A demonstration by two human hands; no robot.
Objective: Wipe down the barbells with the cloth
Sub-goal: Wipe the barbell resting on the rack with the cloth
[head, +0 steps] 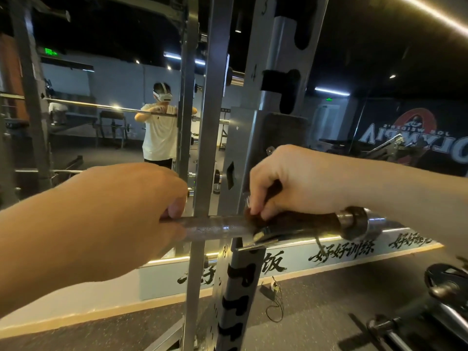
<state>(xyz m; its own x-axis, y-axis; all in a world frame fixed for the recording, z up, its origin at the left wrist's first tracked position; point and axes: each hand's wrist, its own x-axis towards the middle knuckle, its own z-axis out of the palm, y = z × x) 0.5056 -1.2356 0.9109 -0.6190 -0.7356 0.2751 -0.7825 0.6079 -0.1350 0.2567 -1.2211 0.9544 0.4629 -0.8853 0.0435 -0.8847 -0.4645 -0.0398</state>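
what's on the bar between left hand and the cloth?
Head view: nothing, bare barbell shaft between left hand and cloth, crossing a rack upright. Right hand holds the cloth.

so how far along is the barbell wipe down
Nothing shows as finished. In hand: the right hand holds the brown cloth on the barbell beside its collar, while the left hand grips it further left. Left, likely: the bare stretch between the hands and the sleeve beyond the collar.
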